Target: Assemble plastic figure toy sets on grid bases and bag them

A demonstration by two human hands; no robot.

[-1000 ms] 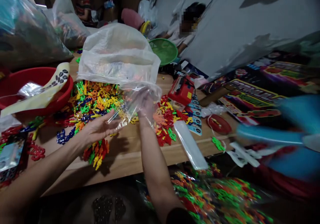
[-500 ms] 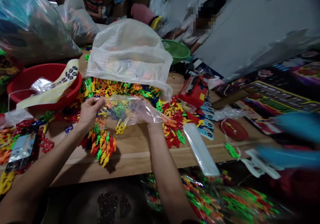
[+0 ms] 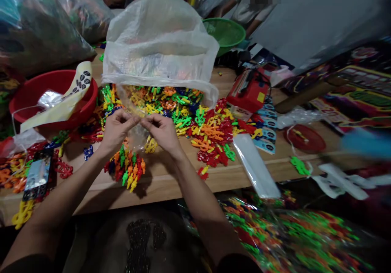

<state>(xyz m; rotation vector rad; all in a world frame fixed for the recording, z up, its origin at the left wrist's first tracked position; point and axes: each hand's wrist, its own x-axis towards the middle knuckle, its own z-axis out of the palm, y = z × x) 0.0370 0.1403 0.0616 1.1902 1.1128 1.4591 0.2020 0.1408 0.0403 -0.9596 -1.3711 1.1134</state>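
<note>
My left hand [image 3: 117, 128] and my right hand [image 3: 161, 134] pinch the edge of a clear plastic bag [image 3: 136, 138] with the fingertips nearly touching. The bag hangs between them and is partly see-through, so its contents, if any, are hard to make out. Just below it, a bundle of small figure-shaped plastic toys [image 3: 131, 169] in orange, green, red and yellow lies on the table. Beyond my hands spreads a heap of similar toys [image 3: 165, 100], coming out from under a white woven sack [image 3: 159, 41].
A red basin [image 3: 55, 114] with a printed strip stands left. To the right are a red box-shaped device [image 3: 249, 88], blue printed cards [image 3: 267, 122] and a stack of clear bags [image 3: 256, 167]. Filled bags [image 3: 299, 228] lie below the wooden table's [image 3: 171, 173] edge. Another person works behind a green basket [image 3: 224, 33].
Both hands have come together; my right hand has moved left, off the bag's far end. The bag, stretched flat sideways before, now hangs down between the fingertips. The view has tilted down.
</note>
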